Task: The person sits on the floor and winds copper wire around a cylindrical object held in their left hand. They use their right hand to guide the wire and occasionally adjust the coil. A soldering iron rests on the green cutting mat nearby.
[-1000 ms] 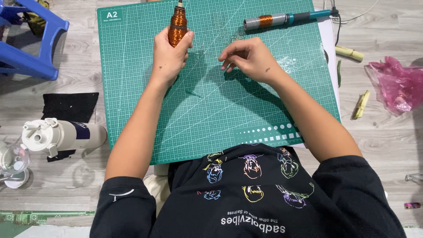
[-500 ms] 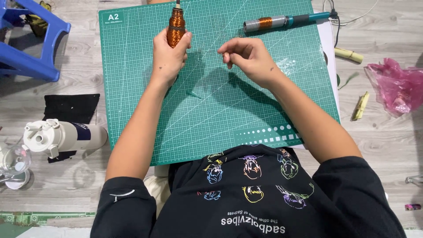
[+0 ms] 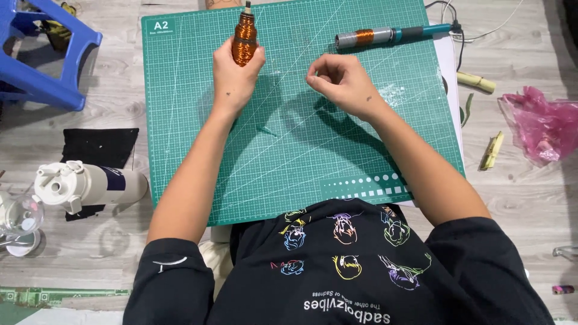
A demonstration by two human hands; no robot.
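Observation:
My left hand [image 3: 233, 75] is shut around the lower part of an upright spool of copper wire [image 3: 244, 35], which stands on the green cutting mat [image 3: 301, 162] near its far edge. My right hand [image 3: 342, 84] hovers just right of the spool, low over the mat. Its thumb and fingertips are pinched together and point towards the spool. No wire shows between them. A pen-shaped tool with a copper coil and a teal handle [image 3: 385, 36] lies on the mat beyond my right hand, its cord running off to the right.
A blue plastic stool [image 3: 45, 66] stands at the far left. A black cloth [image 3: 99, 147], a white cylinder [image 3: 84, 186] and a glass piece [image 3: 21, 219] lie left of the mat. A pink plastic bag [image 3: 542, 123] and pale yellow scraps [image 3: 475, 81] lie to the right.
Almost nothing differs. My right fingertips have drawn slightly closer together and up the mat. My left hand has kept its grip on the spool.

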